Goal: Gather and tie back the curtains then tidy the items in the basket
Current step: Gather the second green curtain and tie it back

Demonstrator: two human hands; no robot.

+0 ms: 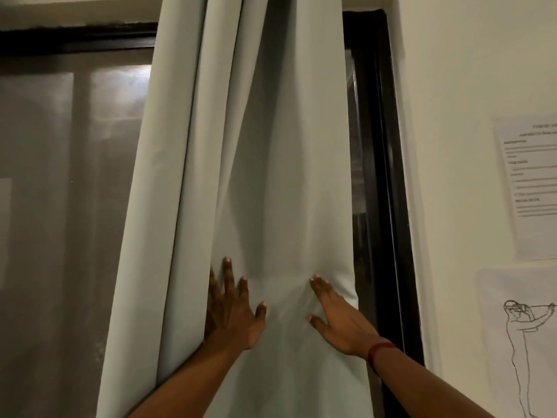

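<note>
**Both hands flat against the gathered curtain**

Neither hand grasps anything: both lie flat on the pale grey-green curtain (271,164) with straight fingers, pressing the cloth without curling round it. The left hand (230,309) is spread wide, fingers pointing up; its outer fingers sit at the edge of a deep vertical fold, where part of the hand is hidden behind the cloth. The right hand (337,312) lies palm-down just beside it, fingers held together and angled up and to the left, thumb out to the side. A narrow strip of cloth separates the two hands, and fine creases radiate in the fabric between them.

The curtain hangs in front of the window (69,176), drawn into several long vertical folds that narrow toward the hands and widen again below them. Its left edge falls across the glass; its right edge stands just beside the dark window frame (382,176), with a thin strip of pane visible between them. A red band (380,349) circles the right wrist.

To the right of the frame is a pale wall (452,86). Two sheets are fixed to it, one above the other: a printed page (530,182) whose text is too blurred to read, and below it a line drawing (524,351) of a standing figure with arms raised. The basket is out of view.
</note>
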